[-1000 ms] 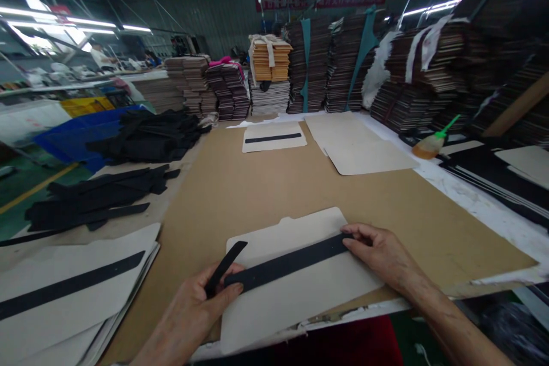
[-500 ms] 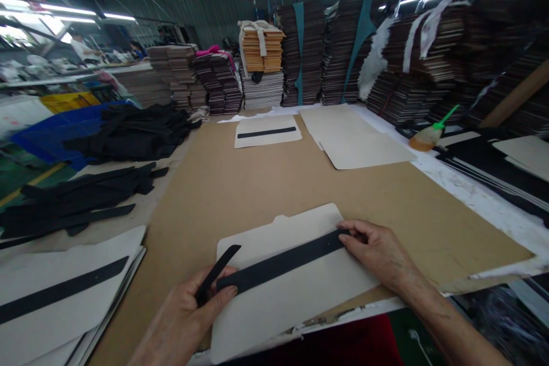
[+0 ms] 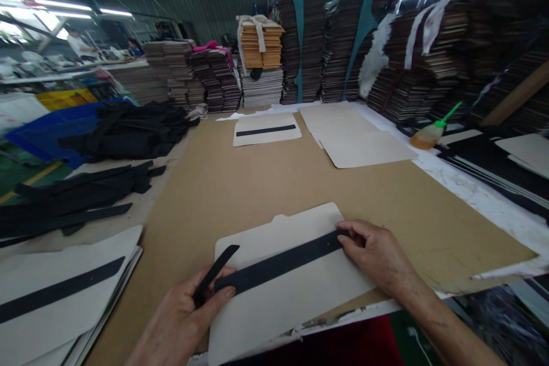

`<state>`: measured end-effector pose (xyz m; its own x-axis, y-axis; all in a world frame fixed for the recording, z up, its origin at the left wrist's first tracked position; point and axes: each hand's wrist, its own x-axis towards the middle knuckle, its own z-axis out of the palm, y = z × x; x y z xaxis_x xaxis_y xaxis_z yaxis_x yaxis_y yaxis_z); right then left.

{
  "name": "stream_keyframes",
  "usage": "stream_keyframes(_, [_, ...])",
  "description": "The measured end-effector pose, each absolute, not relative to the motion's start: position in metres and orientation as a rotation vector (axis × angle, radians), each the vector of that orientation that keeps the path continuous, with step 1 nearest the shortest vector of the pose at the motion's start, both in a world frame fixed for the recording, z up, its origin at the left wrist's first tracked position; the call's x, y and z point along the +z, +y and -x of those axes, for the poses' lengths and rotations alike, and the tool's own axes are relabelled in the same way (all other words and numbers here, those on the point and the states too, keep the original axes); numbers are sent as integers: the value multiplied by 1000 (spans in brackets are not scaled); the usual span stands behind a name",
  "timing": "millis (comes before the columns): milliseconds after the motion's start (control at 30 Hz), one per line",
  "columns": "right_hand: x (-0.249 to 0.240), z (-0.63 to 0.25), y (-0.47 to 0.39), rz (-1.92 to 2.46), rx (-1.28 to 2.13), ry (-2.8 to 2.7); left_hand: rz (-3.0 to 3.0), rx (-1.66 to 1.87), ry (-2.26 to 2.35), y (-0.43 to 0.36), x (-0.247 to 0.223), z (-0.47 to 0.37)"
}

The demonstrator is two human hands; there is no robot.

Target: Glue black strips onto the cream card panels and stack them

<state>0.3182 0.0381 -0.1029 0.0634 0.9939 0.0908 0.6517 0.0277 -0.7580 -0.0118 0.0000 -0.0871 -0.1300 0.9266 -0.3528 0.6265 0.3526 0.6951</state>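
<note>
Both hands (image 3: 189,311) pinch the black strip's (image 3: 283,263) ends.

Strip (image 3: 283,260) looked matt black, smooth, cloth-like. Panel (image 3: 300,291) under it was pale matt card, smooth. Board (image 3: 240,183) was brown, dull, mostly smooth. White paper (image 3: 480,211) along board's right edge looked scuffed; bottle (image 3: 427,136) past that edge was translucent plastic, nozzle (image 3: 450,114) green plastic. Beyond left edge, pile (image 3: 128,128) looked like matt black cloth; bin (image 3: 47,134) was blue plastic.
</note>
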Motion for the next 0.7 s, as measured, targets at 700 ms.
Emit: stream_keyframes(700, [-146,-341,39,1459,92,-2059,-1593,557,1701,-13,-49,0])
